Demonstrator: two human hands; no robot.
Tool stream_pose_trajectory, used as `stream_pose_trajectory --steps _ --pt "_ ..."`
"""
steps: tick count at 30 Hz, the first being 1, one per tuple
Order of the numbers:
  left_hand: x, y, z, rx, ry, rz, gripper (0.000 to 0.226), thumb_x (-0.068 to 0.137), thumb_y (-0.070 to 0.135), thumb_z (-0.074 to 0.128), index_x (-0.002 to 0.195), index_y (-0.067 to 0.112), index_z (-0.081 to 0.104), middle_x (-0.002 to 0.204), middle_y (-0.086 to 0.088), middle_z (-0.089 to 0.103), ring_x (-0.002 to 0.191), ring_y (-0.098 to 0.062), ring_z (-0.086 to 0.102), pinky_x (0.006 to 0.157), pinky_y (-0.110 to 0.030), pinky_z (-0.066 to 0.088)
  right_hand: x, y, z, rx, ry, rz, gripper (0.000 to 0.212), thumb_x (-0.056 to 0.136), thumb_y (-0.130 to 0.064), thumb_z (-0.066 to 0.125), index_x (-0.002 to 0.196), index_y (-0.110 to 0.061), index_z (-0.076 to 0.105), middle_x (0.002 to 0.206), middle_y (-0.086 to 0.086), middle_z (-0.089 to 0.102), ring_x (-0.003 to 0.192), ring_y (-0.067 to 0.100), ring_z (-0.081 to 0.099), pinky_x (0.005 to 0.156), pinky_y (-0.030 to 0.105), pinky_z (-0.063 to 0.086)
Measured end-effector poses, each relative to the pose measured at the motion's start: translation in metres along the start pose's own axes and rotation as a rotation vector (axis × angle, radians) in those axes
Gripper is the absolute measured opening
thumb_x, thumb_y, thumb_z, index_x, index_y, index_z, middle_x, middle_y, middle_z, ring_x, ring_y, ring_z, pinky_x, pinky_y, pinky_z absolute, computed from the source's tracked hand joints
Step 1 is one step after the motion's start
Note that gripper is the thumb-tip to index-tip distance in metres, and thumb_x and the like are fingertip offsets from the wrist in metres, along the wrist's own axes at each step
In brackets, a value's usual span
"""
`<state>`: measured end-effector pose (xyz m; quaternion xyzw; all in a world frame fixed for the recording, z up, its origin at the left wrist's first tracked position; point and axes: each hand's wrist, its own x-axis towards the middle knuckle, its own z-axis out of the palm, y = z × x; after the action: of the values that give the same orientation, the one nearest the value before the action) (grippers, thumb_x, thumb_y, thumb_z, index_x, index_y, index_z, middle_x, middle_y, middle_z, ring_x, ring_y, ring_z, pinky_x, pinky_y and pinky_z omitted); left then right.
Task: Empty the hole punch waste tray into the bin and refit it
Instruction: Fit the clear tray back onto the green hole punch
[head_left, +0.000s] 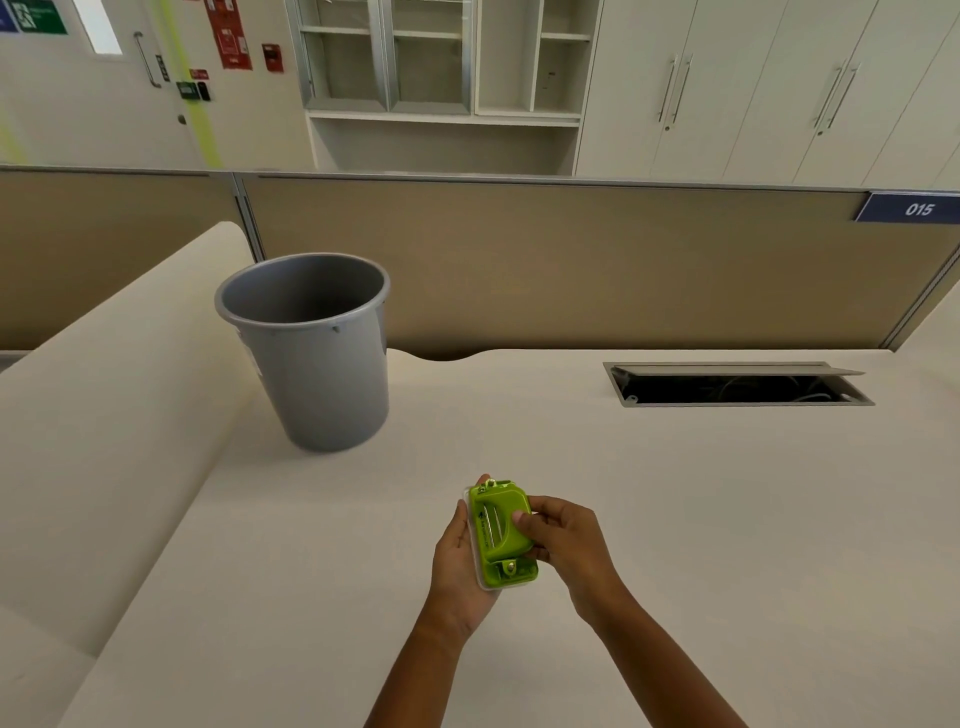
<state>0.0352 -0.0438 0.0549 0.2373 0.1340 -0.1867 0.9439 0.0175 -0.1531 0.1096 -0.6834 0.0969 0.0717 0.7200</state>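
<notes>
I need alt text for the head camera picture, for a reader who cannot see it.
Two bare hands hold a small lime-green plastic hole punch above a cream desk: the left hand cradles it from below, and the right hand grips its side. A round grey plastic bin stands on the desk further back to the left.

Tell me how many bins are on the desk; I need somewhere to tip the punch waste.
1. A grey bin stands on the desk's far left, beyond both hands; others may sit out of view.
</notes>
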Motion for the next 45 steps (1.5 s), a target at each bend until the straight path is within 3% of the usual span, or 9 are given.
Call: stream_pose_trajectory --steps 3,6,10,25,28,33,39,42,45 --pt "0.000 0.000 0.002 0.026 -0.001 -0.008 0.040 0.098 0.038 0.023 0.116 0.024 0.056 0.109 -0.012 0.060 0.095 -0.026 0.057 0.070 -0.035 0.056 -0.001 -0.001 -0.001 -0.009 -0.002 -0.004 0.016 0.085 -0.003 0.059 0.085 -0.016 0.067 0.075 0.006 0.068 0.073 0.020 0.065 0.072 0.030 0.054" --pt "-0.001 0.000 0.002 0.026 -0.002 -0.009 0.041 0.098 0.037 0.022 0.119 0.023 0.054 0.112 -0.013 0.059 0.097 -0.026 0.056 0.079 -0.038 0.049 -0.003 -0.001 -0.001 0.027 -0.015 0.003 0.017 0.085 -0.002 0.058 0.084 -0.017 0.068 0.074 0.005 0.069 0.070 0.016 0.066 0.064 0.023 0.055" --pt "-0.001 0.000 0.000 0.025 0.000 -0.003 0.040 0.097 0.037 0.023 0.120 0.024 0.055 0.115 -0.013 0.059 0.099 -0.026 0.057 0.074 -0.035 0.054 -0.003 -0.001 -0.001 0.069 -0.032 0.024 0.015 0.086 -0.001 0.058 0.089 -0.010 0.069 0.074 0.006 0.069 0.069 0.017 0.066 0.058 0.019 0.056" --pt "0.002 0.003 -0.004 0.098 -0.026 0.011 0.044 0.098 0.040 0.020 0.115 0.023 0.057 0.098 -0.005 0.074 0.097 -0.024 0.061 0.073 -0.035 0.055 -0.003 0.005 -0.001 0.003 -0.017 0.007 0.021 0.086 -0.003 0.057 0.104 0.000 0.067 0.085 0.017 0.069 0.072 0.020 0.066 0.061 0.021 0.056" --pt "0.003 0.003 -0.005 0.114 -0.033 0.000 0.046 0.098 0.040 0.019 0.114 0.021 0.058 0.104 -0.007 0.071 0.099 -0.025 0.060 0.079 -0.039 0.051 -0.004 0.006 -0.002 -0.023 -0.019 -0.010 0.020 0.086 -0.002 0.057 0.103 -0.001 0.068 0.097 0.029 0.069 0.075 0.024 0.066 0.063 0.023 0.056" --pt "0.004 0.004 -0.007 0.165 -0.042 -0.001 0.047 0.097 0.042 0.020 0.114 0.020 0.058 0.110 -0.007 0.065 0.100 -0.026 0.060 0.079 -0.040 0.052 -0.004 0.010 -0.003 -0.052 -0.027 -0.023 0.023 0.086 -0.002 0.057 0.107 0.001 0.067 0.099 0.029 0.070 0.080 0.029 0.067 0.069 0.029 0.058" --pt "0.005 0.006 -0.014 0.177 -0.052 -0.004 0.048 0.095 0.044 0.025 0.113 0.016 0.060 0.112 -0.007 0.067 0.103 -0.029 0.057 0.086 -0.044 0.048 -0.009 0.014 0.001 -0.163 -0.032 -0.051 0.017 0.084 -0.002 0.059 0.085 -0.012 0.073 0.096 0.037 0.066 0.096 0.047 0.064 0.088 0.053 0.052" --pt "0.005 0.006 -0.018 0.163 -0.043 0.005 0.048 0.096 0.041 0.023 0.112 0.014 0.060 0.115 -0.008 0.064 0.102 -0.029 0.058 0.083 -0.042 0.050 -0.006 0.016 0.001 -0.211 -0.060 -0.037 0.015 0.083 -0.005 0.061 0.093 0.002 0.070 0.099 0.039 0.063 0.099 0.049 0.060 0.090 0.054 0.051" --pt "0.006 0.005 -0.022 0.141 -0.031 0.020 0.048 0.097 0.040 0.023 0.109 0.013 0.061 0.112 -0.008 0.067 0.099 -0.028 0.062 0.075 -0.039 0.057 -0.003 0.015 0.001 -0.281 -0.094 -0.043 0.018 0.085 -0.012 0.061 0.092 0.002 0.070 0.092 0.030 0.068 0.089 0.040 0.065 0.090 0.049 0.052"
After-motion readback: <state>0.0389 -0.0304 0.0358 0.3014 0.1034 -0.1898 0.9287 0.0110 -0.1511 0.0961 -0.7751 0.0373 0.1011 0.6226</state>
